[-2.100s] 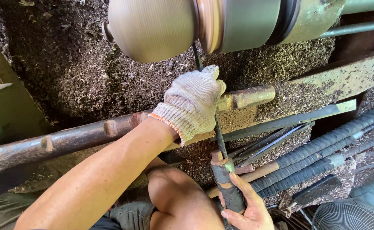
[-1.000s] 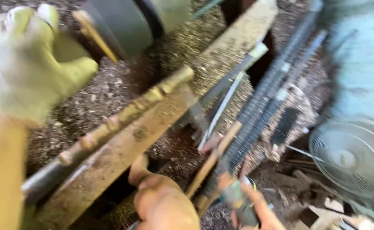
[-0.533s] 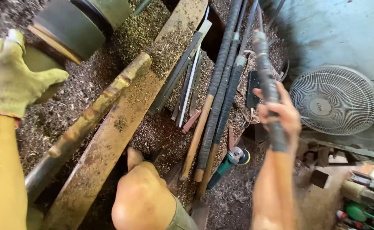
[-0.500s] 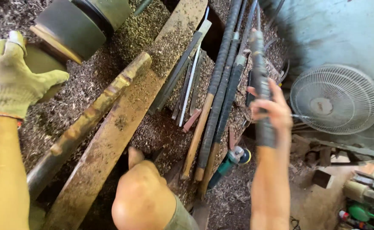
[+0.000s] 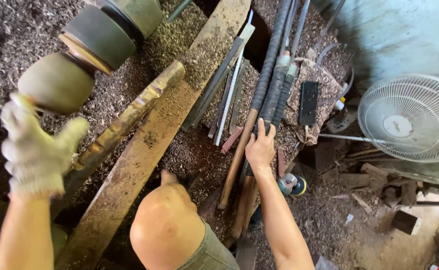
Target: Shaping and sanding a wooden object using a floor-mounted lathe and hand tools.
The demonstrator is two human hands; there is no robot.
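Note:
My left hand (image 5: pixel 34 150) wears a pale knit glove. It is raised and blurred, fingers spread, holding nothing, just below the round greenish-brown workpiece (image 5: pixel 57 82) on the lathe. My bare right hand (image 5: pixel 260 147) reaches down to a bundle of long turning tools with dark wrapped handles (image 5: pixel 272 85). Its fingers close over the lower part of one handle, which lies among the others. Wooden tool shafts (image 5: pixel 237 160) run down past the hand. My bare knee (image 5: pixel 167 230) is at the bottom middle.
A rusty tool-rest bar (image 5: pixel 129 120) and a wide worn beam (image 5: pixel 149 150) cross diagonally, dusted with shavings. Flat metal blades (image 5: pixel 224 95) lie beside the tools. A black phone (image 5: pixel 308 102) rests on cloth. A white fan (image 5: pixel 409 117) stands at right above wood scraps (image 5: pixel 374 175).
My right hand has brought the long tool down from the air into the bundle. My gloved left hand has lifted away from the workpiece and is moving.

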